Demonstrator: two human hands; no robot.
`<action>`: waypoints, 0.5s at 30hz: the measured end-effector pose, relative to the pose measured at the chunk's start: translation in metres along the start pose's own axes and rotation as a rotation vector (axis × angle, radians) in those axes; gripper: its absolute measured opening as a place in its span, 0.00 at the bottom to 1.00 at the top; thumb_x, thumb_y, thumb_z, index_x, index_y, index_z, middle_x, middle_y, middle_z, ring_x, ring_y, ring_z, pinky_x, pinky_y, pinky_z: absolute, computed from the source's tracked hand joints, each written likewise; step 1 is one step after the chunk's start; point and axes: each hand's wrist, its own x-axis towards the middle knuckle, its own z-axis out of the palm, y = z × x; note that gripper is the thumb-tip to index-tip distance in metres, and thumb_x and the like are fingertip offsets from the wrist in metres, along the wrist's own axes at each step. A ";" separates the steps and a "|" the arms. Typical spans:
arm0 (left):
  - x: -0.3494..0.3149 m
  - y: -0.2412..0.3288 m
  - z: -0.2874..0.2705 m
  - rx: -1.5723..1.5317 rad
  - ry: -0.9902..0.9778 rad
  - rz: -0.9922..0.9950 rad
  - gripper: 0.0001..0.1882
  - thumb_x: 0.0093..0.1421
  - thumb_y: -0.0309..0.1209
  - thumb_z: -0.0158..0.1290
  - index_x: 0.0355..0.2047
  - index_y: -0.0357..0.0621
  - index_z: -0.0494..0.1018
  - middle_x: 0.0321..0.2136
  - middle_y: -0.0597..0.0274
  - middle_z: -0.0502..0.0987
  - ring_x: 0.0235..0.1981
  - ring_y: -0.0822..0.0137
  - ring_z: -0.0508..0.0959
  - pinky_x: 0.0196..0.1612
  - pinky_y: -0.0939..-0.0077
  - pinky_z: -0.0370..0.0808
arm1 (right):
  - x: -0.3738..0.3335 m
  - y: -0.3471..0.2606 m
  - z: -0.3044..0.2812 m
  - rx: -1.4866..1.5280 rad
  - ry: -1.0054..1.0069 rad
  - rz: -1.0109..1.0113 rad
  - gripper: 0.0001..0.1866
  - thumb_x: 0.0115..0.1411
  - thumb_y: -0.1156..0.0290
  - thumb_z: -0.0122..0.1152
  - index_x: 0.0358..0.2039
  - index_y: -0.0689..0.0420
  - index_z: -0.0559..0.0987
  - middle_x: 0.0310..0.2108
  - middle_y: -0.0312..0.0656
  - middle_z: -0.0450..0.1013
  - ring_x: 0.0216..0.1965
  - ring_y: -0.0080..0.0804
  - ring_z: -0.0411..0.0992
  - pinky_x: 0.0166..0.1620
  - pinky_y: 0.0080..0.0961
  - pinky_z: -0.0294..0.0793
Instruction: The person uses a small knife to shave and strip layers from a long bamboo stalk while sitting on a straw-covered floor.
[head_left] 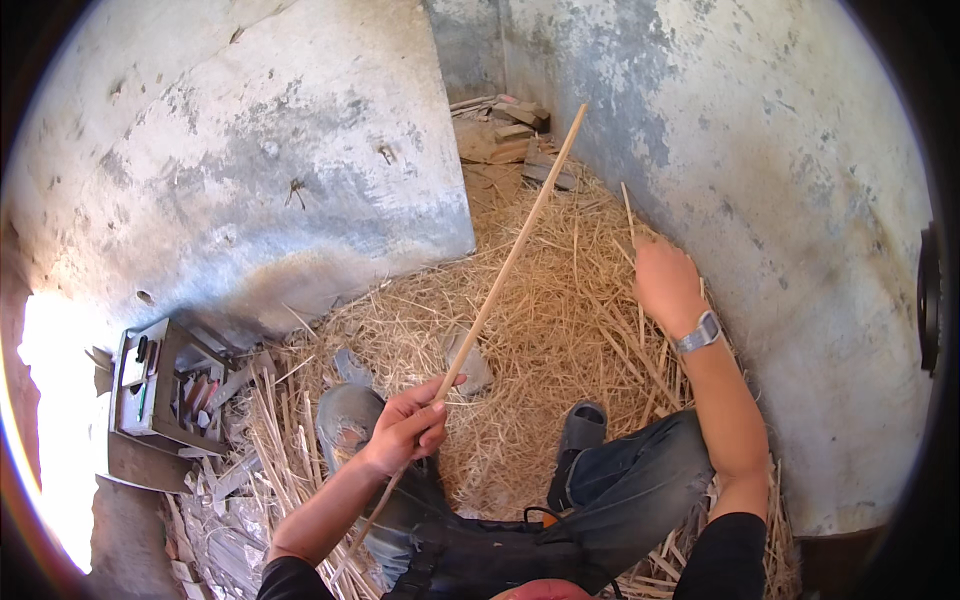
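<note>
A long, pale wooden stick [515, 258], perhaps bamboo, runs slantwise across the middle, its far end raised toward the wall. My left hand [408, 425] grips it near my left knee, fingers and thumb closed round it. The stick's near end passes under my left forearm. On the right, my right hand [665, 285] reaches out beside the wall with curled fingers. A thin pale strip [628, 208] sticks up from those fingers; its lower part is hidden by the hand. A watch with a metal band [698, 332] is on my right wrist.
Straw-like shavings [520, 370] cover the floor around my legs. Loose strips [285, 450] lie at the left. A small wooden stand [165, 385] holding tools is at far left. Bare plaster walls [790, 230] close in; bricks [515, 125] are stacked in the far corner.
</note>
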 end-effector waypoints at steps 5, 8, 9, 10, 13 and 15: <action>-0.001 -0.010 0.004 -0.040 0.011 -0.037 0.24 0.71 0.30 0.43 0.66 0.40 0.59 0.14 0.72 0.57 0.11 0.79 0.57 0.15 0.84 0.54 | 0.001 -0.019 -0.022 0.868 0.230 -0.080 0.20 0.67 0.73 0.54 0.60 0.53 0.73 0.25 0.40 0.76 0.21 0.23 0.73 0.27 0.23 0.75; 0.000 -0.022 0.012 -0.078 -0.075 -0.089 0.24 0.72 0.29 0.42 0.67 0.40 0.59 0.14 0.74 0.54 0.11 0.80 0.53 0.15 0.83 0.52 | -0.002 -0.048 -0.024 1.126 -0.001 -0.045 0.21 0.68 0.73 0.53 0.62 0.49 0.73 0.25 0.37 0.75 0.21 0.21 0.71 0.28 0.21 0.74; 0.003 -0.021 0.016 -0.074 -0.082 -0.089 0.24 0.72 0.29 0.42 0.67 0.40 0.59 0.14 0.74 0.54 0.11 0.80 0.53 0.15 0.83 0.52 | -0.004 -0.050 -0.025 1.181 -0.148 -0.039 0.22 0.68 0.74 0.52 0.63 0.48 0.72 0.25 0.37 0.75 0.21 0.20 0.71 0.29 0.21 0.74; 0.005 -0.019 0.019 -0.084 -0.089 -0.096 0.24 0.72 0.29 0.42 0.66 0.40 0.59 0.14 0.74 0.53 0.11 0.80 0.53 0.15 0.83 0.52 | -0.001 -0.050 -0.007 1.096 -0.088 -0.119 0.23 0.69 0.73 0.52 0.63 0.47 0.72 0.25 0.35 0.74 0.21 0.18 0.71 0.28 0.20 0.71; 0.008 -0.014 0.010 -0.132 -0.046 -0.073 0.23 0.72 0.28 0.40 0.66 0.39 0.59 0.14 0.74 0.52 0.10 0.80 0.51 0.15 0.84 0.52 | 0.003 -0.043 -0.005 1.069 -0.190 -0.194 0.23 0.67 0.74 0.54 0.63 0.47 0.72 0.22 0.35 0.74 0.21 0.18 0.71 0.29 0.20 0.72; 0.006 -0.006 -0.003 -0.219 0.002 -0.046 0.23 0.73 0.27 0.39 0.67 0.40 0.58 0.13 0.75 0.51 0.09 0.80 0.51 0.15 0.83 0.50 | 0.004 -0.030 -0.017 1.058 -0.271 -0.231 0.22 0.66 0.74 0.55 0.61 0.48 0.74 0.21 0.38 0.74 0.21 0.21 0.72 0.28 0.23 0.71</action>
